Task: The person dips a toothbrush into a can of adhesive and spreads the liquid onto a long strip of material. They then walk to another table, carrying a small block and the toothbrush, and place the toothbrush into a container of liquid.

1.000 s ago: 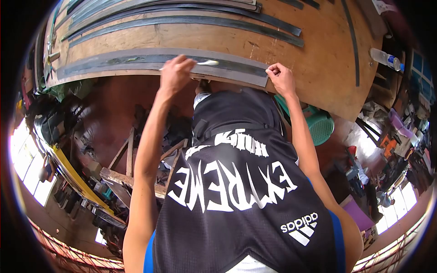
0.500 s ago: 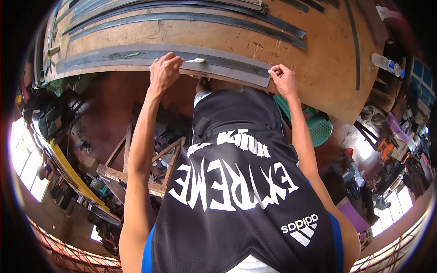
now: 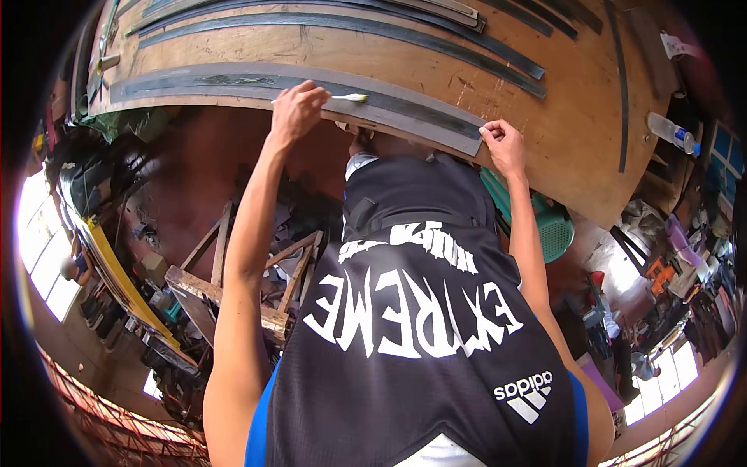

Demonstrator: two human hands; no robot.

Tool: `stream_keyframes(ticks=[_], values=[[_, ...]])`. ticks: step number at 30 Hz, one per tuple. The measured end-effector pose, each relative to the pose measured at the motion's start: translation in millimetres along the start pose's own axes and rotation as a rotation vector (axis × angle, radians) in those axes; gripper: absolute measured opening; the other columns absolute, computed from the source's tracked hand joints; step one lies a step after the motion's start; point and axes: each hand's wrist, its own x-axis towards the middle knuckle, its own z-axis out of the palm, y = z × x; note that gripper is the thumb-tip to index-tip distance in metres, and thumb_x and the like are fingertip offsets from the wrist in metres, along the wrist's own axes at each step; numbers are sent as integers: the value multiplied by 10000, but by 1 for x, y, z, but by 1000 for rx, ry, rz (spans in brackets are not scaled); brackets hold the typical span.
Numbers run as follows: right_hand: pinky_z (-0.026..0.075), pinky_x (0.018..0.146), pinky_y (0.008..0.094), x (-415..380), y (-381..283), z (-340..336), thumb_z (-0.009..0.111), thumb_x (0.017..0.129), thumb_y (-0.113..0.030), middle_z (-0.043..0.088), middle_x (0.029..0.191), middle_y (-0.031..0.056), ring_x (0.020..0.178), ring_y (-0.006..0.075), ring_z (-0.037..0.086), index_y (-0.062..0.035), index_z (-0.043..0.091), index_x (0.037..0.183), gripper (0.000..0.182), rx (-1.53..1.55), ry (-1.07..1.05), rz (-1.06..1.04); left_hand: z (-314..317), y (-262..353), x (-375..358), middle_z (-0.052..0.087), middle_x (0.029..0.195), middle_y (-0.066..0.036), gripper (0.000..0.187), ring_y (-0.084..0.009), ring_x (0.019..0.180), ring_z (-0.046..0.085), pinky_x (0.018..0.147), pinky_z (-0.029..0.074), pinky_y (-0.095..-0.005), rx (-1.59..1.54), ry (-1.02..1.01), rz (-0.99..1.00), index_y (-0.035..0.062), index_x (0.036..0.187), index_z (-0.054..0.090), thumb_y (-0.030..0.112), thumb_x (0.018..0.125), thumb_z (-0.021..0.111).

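My left hand [image 3: 297, 110] is closed around a slim white brush [image 3: 348, 97], shaped like a toothbrush, with a yellowish head pointing right. The brush head overlaps a long grey strip [image 3: 173, 74] with a darker band along its middle, lying along the near table edge. A wet, shiny patch [image 3: 237, 79] shows on the band, left of my left hand. At the strip's right end, my right hand [image 3: 506, 145] pinches the corner between thumb and fingers.
More dark strips [image 3: 342, 23] lie further back on the wooden table [image 3: 576, 148]. A clear plastic bottle [image 3: 671, 132] lies by the right edge. Below the table are a green plastic basket [image 3: 554, 233] and a wooden frame [image 3: 194, 284] at left.
The whole view has shifted slightly, so table and hands sit further right. Both hands keep about the same place on the strip, the brush still in the left.
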Motion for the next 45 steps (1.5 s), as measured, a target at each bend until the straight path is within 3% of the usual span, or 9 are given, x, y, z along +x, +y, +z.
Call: stream_keyframes(ticks=[9, 12, 17, 19, 29, 36, 41, 43, 45], values=[[491, 640, 293, 4, 7, 3, 744, 851, -221, 657, 714, 25, 660, 127, 607, -54, 724, 898, 175, 10, 2, -30, 33, 71, 13, 636, 863, -40, 88, -257, 839, 666, 748, 515, -403, -124, 97, 215, 152, 894, 731, 125, 843, 663], [491, 641, 294, 5, 7, 2, 743, 855, -224, 658, 721, 24, 663, 128, 603, -50, 723, 902, 182, 18, 0, -33, 19, 15, 3, 658, 900, -41, 152, -262, 842, 670, 753, 511, -412, -42, 109, 75, 167, 928, 754, 156, 902, 605], [494, 648, 292, 4, 7, 3, 743, 859, -227, 663, 736, 26, 676, 127, 604, -44, 722, 905, 189, -6, 22, -36, -35, -71, -29, 661, 912, -39, 89, -294, 829, 667, 717, 520, -401, -86, 75, -353, 177, 922, 740, 182, 865, 672], [499, 663, 292, 3, 2, 0, 742, 861, -223, 667, 746, 34, 685, 133, 610, -42, 721, 905, 187, -57, 14, -14, -50, -98, -44, 668, 915, -48, 120, -294, 840, 670, 720, 515, -385, -184, 187, -435, 171, 965, 752, 190, 879, 670], [512, 707, 326, -2, -17, 1, 708, 874, -175, 677, 766, 69, 719, 186, 642, -42, 694, 933, 146, -301, 98, 73, -57, -172, -52, 677, 920, -65, 135, -292, 866, 673, 743, 515, -375, -214, 271, -537, 167, 985, 762, 229, 892, 687], [517, 703, 293, -6, -19, 3, 677, 899, -98, 673, 769, 51, 710, 146, 645, -9, 673, 913, 91, -292, 116, 157, -49, -235, -68, 694, 943, -98, 161, -286, 884, 682, 766, 512, -360, -424, 326, -544, 118, 1005, 759, 194, 871, 713], [537, 742, 291, -4, -14, -8, 620, 934, -48, 710, 860, 69, 781, 146, 680, 25, 694, 1011, 129, -273, 102, 151, -40, -238, -76, 682, 889, -96, 153, -199, 819, 662, 739, 492, -300, -536, 437, -517, 57, 1017, 746, 78, 871, 703], [540, 765, 317, 1, -1, -19, 622, 924, -46, 719, 894, 94, 829, 184, 695, 13, 700, 1034, 147, -377, 93, 134, -42, -227, -80, 668, 889, -108, 153, -278, 823, 667, 740, 507, -349, -570, 457, -553, 95, 995, 754, 153, 862, 707], [544, 788, 343, 5, -19, -20, 625, 914, -45, 728, 928, 119, 877, 222, 709, 2, 705, 1056, 170, -485, 88, 116, -38, -218, -84, 656, 870, -99, 145, -270, 795, 659, 719, 502, -353, -611, 474, -618, 99, 988, 755, 151, 861, 708]])
